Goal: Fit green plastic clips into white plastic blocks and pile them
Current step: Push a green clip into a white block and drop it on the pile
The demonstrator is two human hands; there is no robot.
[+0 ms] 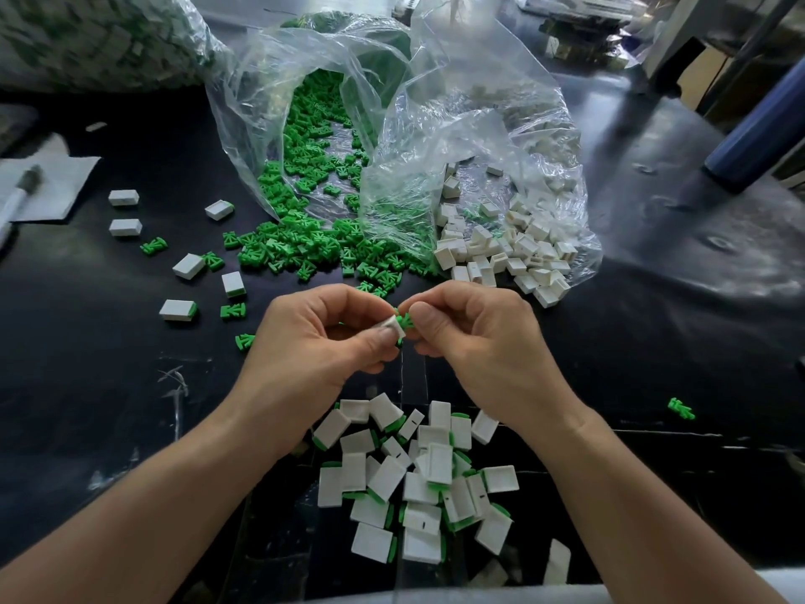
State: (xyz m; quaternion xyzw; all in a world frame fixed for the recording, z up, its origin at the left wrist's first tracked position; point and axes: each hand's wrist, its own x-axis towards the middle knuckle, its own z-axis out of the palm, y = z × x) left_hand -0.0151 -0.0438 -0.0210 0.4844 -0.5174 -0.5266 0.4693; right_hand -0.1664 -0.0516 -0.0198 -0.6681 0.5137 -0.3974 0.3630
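Note:
My left hand (313,337) pinches a white plastic block (389,326) at the centre of the view. My right hand (475,337) pinches a green plastic clip (406,321) and presses it against the block's open end. Below my wrists lies a pile of fitted blocks (418,481), white with green edges showing. A heap of loose green clips (313,246) spills from a clear bag (305,102) beyond my hands. Loose white blocks (509,255) spill from a second clear bag (501,137) to the right.
Several stray blocks (188,266) and clips (233,310) dot the black table (109,364) at left. A white cloth with a marker (26,194) lies at far left. One clip (681,408) sits alone at right. A blue cylinder (758,128) stands at the far right.

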